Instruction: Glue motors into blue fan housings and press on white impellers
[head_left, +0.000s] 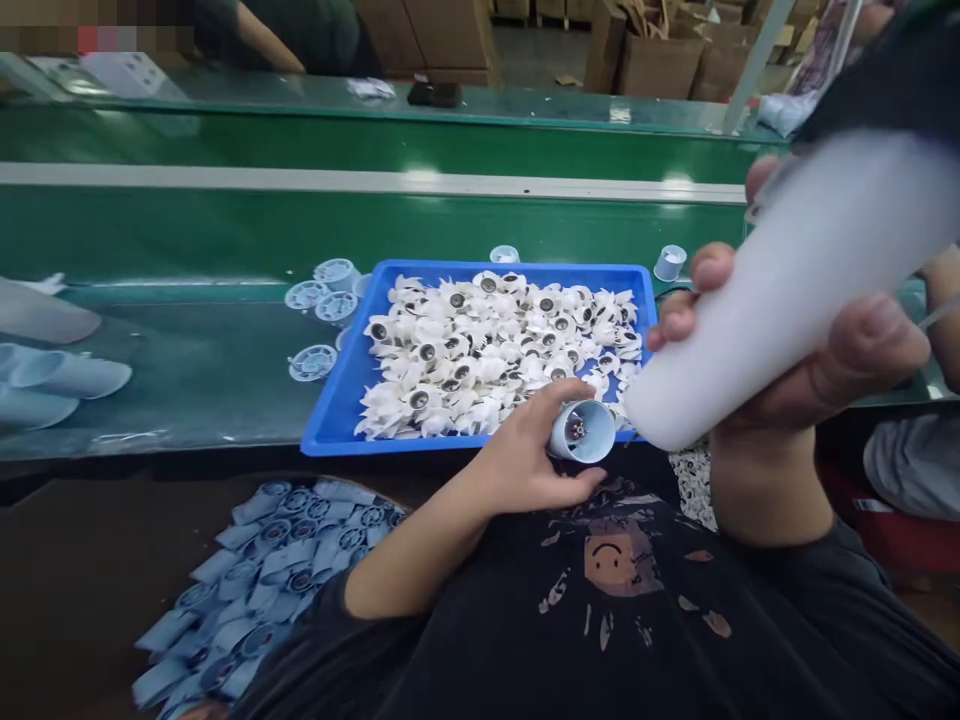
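Note:
My left hand (525,455) is closed around a light blue cylindrical housing (587,430), its open end facing me and a small metal part showing inside. Close to the camera, my right hand (795,375) grips a white translucent bottle (795,290), tilted so that its rounded lower end lies just right of the housing, apart from it in the picture. The bottle's upper end blurs into a dark area. Beyond my left hand, a blue tray (322,425) holds many white fan impellers (480,350) with dark round hubs.
Several light blue housings (334,305) stand left of the tray, and one housing (670,263) behind it to the right. A heap of blue housings (262,580) lies at lower left. Beyond runs a green conveyor (262,235); a person's arm (270,40) shows across it.

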